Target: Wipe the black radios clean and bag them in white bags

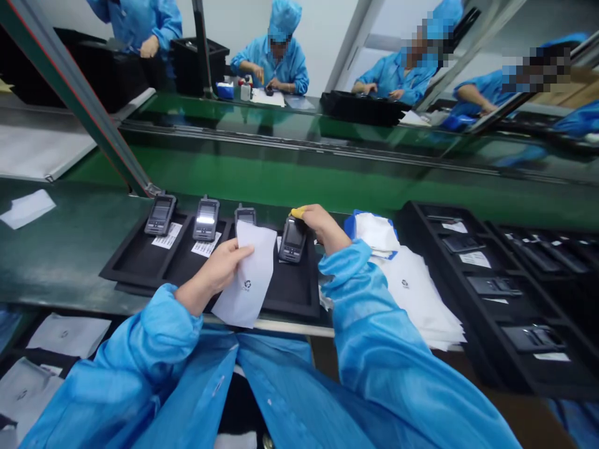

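My left hand (pixel 221 268) pinches a flat white pouch (pixel 255 268) with a small dark logo, between thumb and fingers. Yellow finger covers (pixel 298 212) are on the fingertips of my right hand (pixel 324 226), which grips the top of a dark handheld radio (pixel 294 241) with a screen. That radio is over the right part of a black compartment tray (pixel 187 269). Three similar radios stand along the tray's far side: one at the left (pixel 161 214), a second (pixel 206 218), and a third (pixel 245 215) partly hidden by the pouch. Printed label sheets (pixel 167 236) lie beside them.
To the right are a stack of white pouches (pixel 416 296), a blue box with white cloths (pixel 374 232) and black trays of devices (pixel 496 285). Packed pouches (pixel 68 333) lie lower left. A metal post (pixel 100 118) rises at left. Co-workers in blue sit across the green bench (pixel 262 178).
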`<state>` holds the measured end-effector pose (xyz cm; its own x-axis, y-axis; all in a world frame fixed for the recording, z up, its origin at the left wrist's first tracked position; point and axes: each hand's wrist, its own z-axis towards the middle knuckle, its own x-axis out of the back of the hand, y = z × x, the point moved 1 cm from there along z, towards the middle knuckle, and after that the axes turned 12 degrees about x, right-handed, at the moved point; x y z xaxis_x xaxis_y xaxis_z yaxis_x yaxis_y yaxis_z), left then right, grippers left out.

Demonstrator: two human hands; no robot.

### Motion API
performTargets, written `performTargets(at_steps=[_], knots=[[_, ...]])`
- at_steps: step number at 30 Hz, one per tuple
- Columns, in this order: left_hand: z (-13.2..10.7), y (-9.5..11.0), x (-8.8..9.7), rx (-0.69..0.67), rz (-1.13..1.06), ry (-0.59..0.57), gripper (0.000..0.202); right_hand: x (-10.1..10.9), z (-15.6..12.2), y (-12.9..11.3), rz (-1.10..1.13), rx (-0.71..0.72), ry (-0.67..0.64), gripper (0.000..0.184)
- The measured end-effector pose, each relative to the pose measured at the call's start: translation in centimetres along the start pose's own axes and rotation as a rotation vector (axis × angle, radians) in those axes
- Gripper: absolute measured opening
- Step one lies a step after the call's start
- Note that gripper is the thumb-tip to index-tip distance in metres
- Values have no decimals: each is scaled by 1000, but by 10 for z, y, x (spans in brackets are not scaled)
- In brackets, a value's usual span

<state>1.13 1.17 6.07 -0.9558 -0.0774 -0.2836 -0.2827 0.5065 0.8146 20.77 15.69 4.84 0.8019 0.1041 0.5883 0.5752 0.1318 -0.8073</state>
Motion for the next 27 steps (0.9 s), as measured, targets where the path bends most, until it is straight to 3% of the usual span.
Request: performTargets(at_steps=[4,9,11,14,19,23,27], knots=[[-1,3,8,3,65,65,35,19,-20,-7,24,116,116,15],[0,10,4,-62,189,97,34,57,-42,-30,132,426,602,21],[-3,14,-1,-81,211,58,31,66,-47,-41,251,507,693,22],[-9,20,-9,-123,246,11,30,68,-51,-58,421,572,701,21],[-19,23,-12,-75,274,3,33,46,-51,-79,596,654,623,22],[-24,23,-6,-81,252,25,33,29,-50,-80,610,678,545,22],[-26,22,3,-97,278,82,32,26,-49,-73,693,642,543,22]])
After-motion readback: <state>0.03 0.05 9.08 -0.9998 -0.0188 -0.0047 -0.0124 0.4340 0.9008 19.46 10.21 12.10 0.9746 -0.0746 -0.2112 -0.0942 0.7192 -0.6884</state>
